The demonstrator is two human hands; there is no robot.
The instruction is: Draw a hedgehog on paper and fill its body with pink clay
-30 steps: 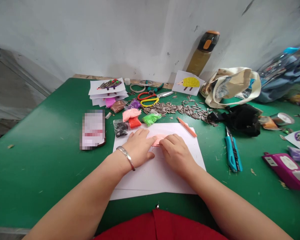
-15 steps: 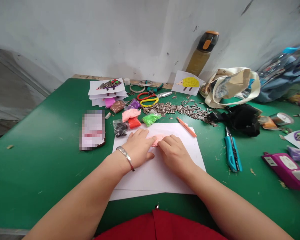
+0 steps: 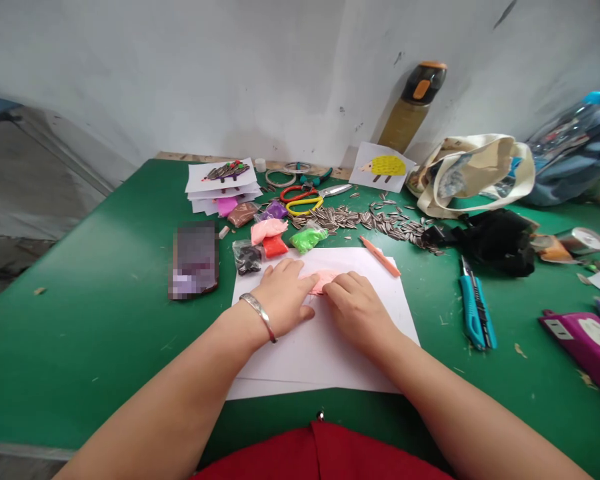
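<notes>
A flattened piece of pink modelling clay [image 3: 322, 281] lies on white paper [image 3: 320, 357], partly covered by both hands. My left hand [image 3: 284, 300], a silver bracelet at its wrist, rests flat with fingers stretched out and touches the clay's left side. At the right edge of the clay, the bent fingers of my right hand [image 3: 357, 307] are pressed together on it; their tips are hidden. Just beyond the paper's top edge sit small bags of black clay [image 3: 247, 258], pink clay [image 3: 269, 231], red clay [image 3: 275, 246] and green clay [image 3: 309, 237].
An orange pen-like stick [image 3: 380, 257] lies on the paper's upper right. Behind are scissors [image 3: 307, 200], sunflower seeds [image 3: 340, 218] and a yellow hedgehog picture [image 3: 381, 167]. A blue utility knife [image 3: 476, 307] lies right, a phone [image 3: 195, 260] left. A bottle [image 3: 413, 107] stands by the wall.
The whole view has shifted slightly, so the table things appear farther right. Both hands keep nearly the same places on the clay.
</notes>
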